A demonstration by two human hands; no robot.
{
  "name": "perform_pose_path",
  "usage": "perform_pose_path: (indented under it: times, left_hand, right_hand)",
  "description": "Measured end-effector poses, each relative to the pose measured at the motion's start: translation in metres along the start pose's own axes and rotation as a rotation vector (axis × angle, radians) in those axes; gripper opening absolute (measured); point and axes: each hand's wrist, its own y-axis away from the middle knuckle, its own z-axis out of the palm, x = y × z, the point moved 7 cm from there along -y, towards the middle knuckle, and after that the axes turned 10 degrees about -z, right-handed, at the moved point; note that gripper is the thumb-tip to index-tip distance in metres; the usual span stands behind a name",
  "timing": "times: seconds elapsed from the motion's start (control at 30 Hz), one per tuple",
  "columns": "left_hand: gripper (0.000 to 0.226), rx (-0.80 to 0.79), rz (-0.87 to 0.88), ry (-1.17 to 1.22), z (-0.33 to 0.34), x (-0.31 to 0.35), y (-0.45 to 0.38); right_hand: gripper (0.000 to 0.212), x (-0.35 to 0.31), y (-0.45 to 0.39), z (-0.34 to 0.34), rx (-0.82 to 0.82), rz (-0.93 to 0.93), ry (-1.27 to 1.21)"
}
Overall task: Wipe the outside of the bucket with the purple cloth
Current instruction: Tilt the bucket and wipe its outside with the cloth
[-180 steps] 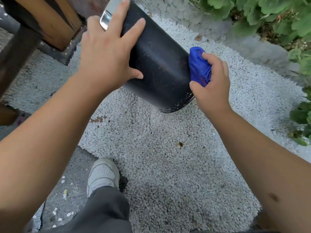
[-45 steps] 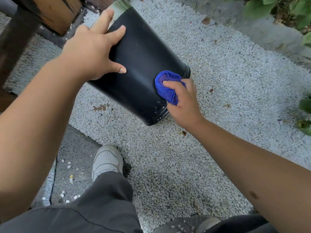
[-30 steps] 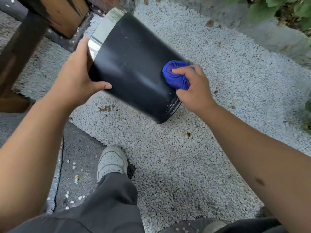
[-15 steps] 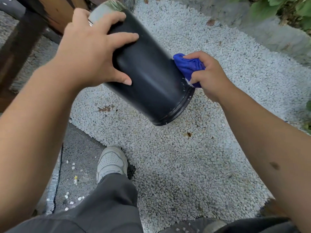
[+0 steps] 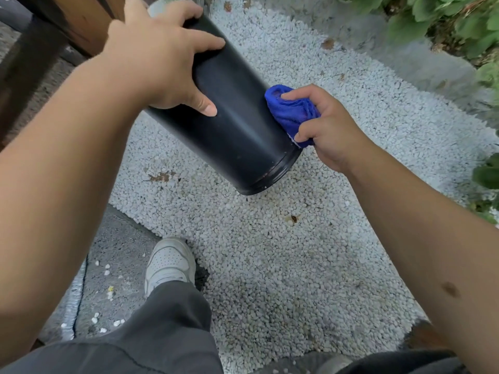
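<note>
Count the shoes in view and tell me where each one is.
2: a white shoe on the grey paving's edge below the bucket, and a second shoe, only partly visible, at the bottom edge.

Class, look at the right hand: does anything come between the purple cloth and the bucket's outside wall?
Nothing visible does. The right hand presses the bunched purple cloth directly against the black bucket.

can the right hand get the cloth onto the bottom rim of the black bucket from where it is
Probably yes: the right hand presses the bunched purple cloth on the black plastic bucket wall just above the rim, and nothing lies between.
</note>
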Motion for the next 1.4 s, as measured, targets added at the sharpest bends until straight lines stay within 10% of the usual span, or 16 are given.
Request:
perform_pose_path:
  times: [0.27,0.57,0.73,1.4]
  left_hand:
    - [0.062,0.025,-0.061,0.189,-0.008,0.017,-0.019]
    - [0.098,0.088,-0.219,0.766,0.025,-0.049,0.039]
    - [0.139,0.049,-0.163,0.593,0.045,-0.043,0.056]
    - [0.082,-0.024,-0.071,0.438,0.005,0.001,-0.018]
  right_hand:
    - [0.062,-0.008,0.026,0.023,0.078,-0.066,0.178]
    - [0.061,-0.010,0.018,0.015,0.115,-0.098,0.286]
    - [0.059,-0.011,0.016,0.015,0.037,-0.097,0.226]
    - [0.058,-0.029,0.047,0.025,0.224,-0.361,0.631]
